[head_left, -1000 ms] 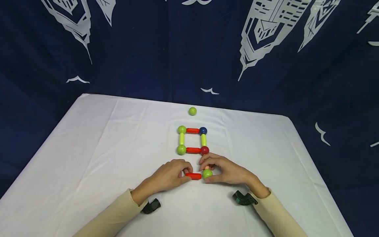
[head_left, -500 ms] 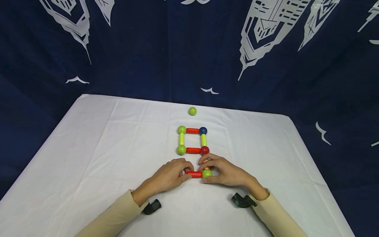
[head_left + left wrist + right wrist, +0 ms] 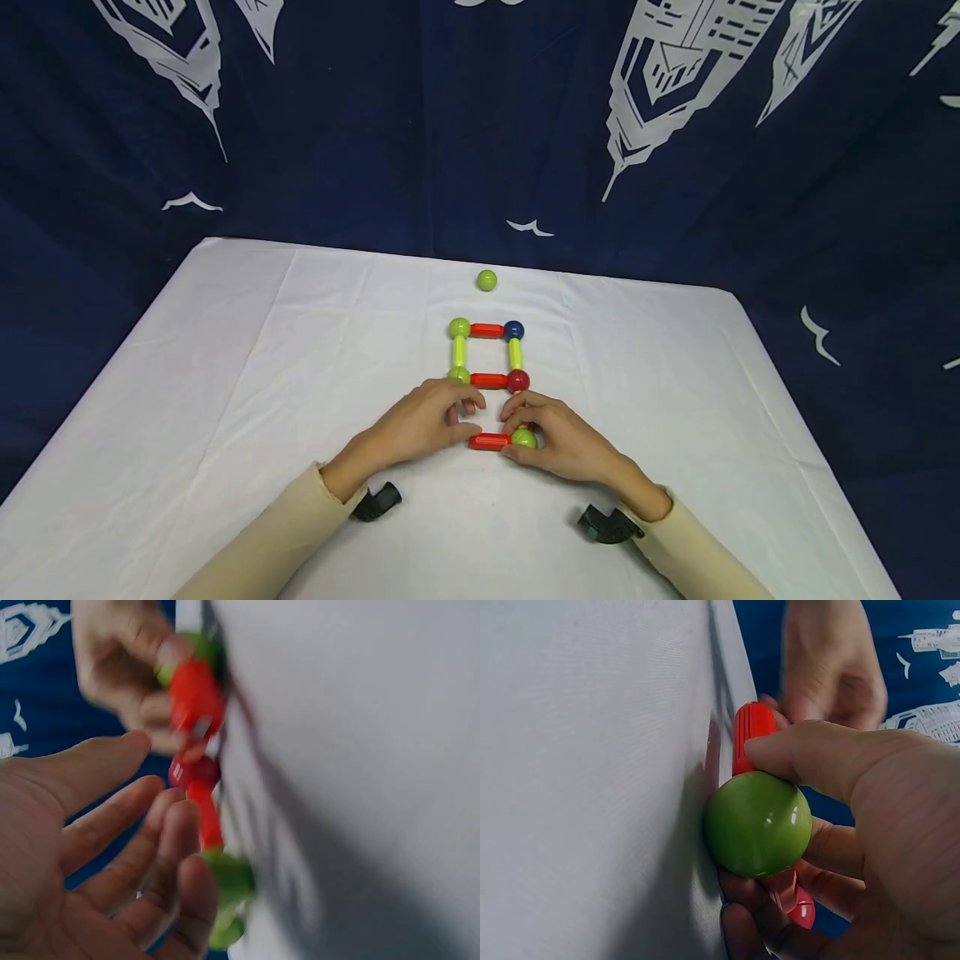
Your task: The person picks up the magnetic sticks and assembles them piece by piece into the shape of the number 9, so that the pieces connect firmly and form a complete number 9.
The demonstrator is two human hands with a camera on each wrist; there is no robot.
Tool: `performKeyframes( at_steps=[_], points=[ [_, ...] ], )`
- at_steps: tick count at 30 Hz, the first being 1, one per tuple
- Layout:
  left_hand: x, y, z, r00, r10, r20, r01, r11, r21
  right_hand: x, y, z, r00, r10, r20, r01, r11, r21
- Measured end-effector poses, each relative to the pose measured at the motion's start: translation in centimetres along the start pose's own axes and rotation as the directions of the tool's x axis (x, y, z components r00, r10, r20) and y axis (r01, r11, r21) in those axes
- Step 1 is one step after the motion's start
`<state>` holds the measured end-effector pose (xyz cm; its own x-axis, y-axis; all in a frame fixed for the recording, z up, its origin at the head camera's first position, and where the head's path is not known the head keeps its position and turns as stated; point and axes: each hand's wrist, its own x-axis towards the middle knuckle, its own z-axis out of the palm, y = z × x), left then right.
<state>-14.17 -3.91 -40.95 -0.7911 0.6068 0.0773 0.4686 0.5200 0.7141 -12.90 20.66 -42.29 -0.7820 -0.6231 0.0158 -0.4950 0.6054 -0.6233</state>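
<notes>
My right hand [image 3: 573, 442] holds a green ball [image 3: 757, 823], its thumb pressing at the near end of a red rod [image 3: 490, 442]. The rod touches the ball and points left along the table. An orange rod [image 3: 781, 889], partly hidden by fingers, runs from the ball toward a red ball [image 3: 518, 381]. Apart from the red rod, my left hand [image 3: 90, 847] has loosely bent fingers and nothing between them. In the head view it covers part of a green ball [image 3: 458, 374] at the square's near left corner.
Beyond my hands lies a square of balls and rods, with a blue ball [image 3: 513, 331] and another green ball [image 3: 460, 328] at its far corners. A loose green ball [image 3: 487, 280] rests near the far edge of the white-covered table [image 3: 300, 333].
The red rod has come against the green ball, closing the gap between them. My left hand has let go of the rod and moved up and slightly left; my right thumb has shifted onto the rod.
</notes>
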Motion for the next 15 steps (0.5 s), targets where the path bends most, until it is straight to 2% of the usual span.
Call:
performKeyframes(
  at_steps=[4, 8, 11, 15],
  points=[
    [3.1, -0.6, -2.7, 0.997, 0.008, -0.080, -0.007, 1.000, 0.002, 0.0, 0.2, -0.1, 1.000, 0.003, -0.004, -0.003, 1.000, 0.013],
    [7.2, -1.5, -5.0, 0.989, -0.058, -0.132, 0.057, 0.998, -0.015, 0.0, 0.2, -0.1, 1.000, 0.018, 0.003, -0.018, 0.999, 0.034],
    [10.2, -2.2, -6.0, 0.979, -0.120, -0.165, 0.118, 0.993, -0.026, 0.1, 0.2, 0.0, 1.000, 0.028, 0.010, -0.029, 0.999, 0.046],
    [13.5, -2.9, -6.4, 0.966, -0.186, -0.179, 0.182, 0.983, -0.039, 0.1, 0.1, -0.1, 0.999, 0.044, 0.018, -0.044, 0.998, 0.053]
  ],
)
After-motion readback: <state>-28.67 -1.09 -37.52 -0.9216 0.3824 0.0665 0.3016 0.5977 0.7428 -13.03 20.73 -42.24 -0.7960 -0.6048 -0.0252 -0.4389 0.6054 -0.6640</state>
